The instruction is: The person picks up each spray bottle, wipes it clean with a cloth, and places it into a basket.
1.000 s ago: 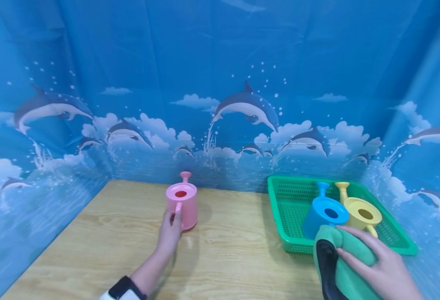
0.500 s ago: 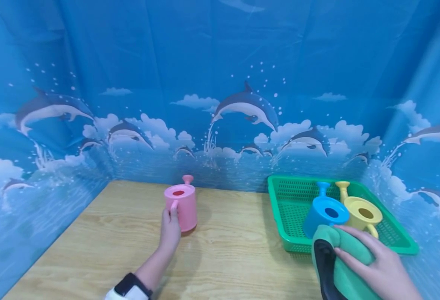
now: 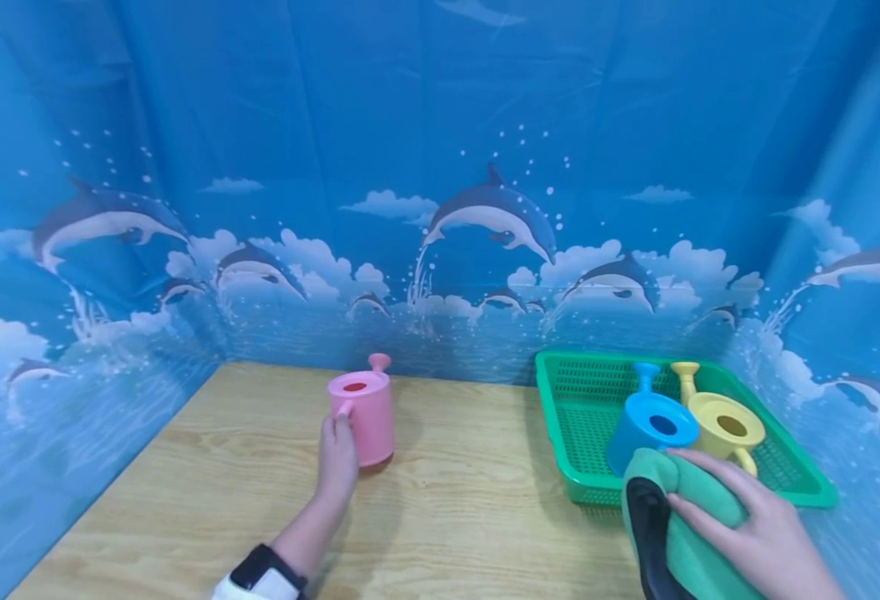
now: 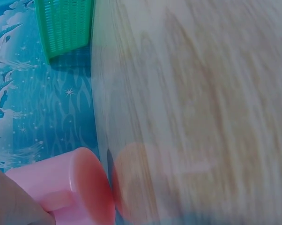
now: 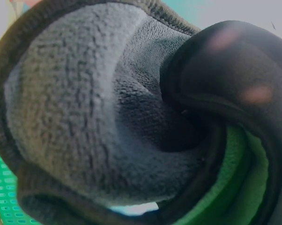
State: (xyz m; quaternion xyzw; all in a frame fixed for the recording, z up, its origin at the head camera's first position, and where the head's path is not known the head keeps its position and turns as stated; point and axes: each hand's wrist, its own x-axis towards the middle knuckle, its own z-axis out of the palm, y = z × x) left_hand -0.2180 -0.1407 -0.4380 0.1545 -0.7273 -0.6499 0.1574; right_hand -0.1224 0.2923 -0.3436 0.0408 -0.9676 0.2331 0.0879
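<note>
"Where do I find the pink watering can [image 3: 372,421]?"

"Left part of the worktop [image 3: 470,500]; I see the left hand's [image 3: 338,458] fingers pinching its handle [image 3: 346,409], but can't tell if its base touches."

"And the right hand [image 3: 764,527]?"

"Fingers gripping a green cloth [image 3: 691,521], near the basket [image 3: 586,425] with the blue can [image 3: 635,433] and yellow can [image 3: 701,417]."

The left hand [image 3: 337,457] grips a pink cylindrical plastic watering can [image 3: 375,422]. The right hand [image 3: 768,533] holds a bunched green-and-black fabric cloth [image 3: 697,554].
</note>
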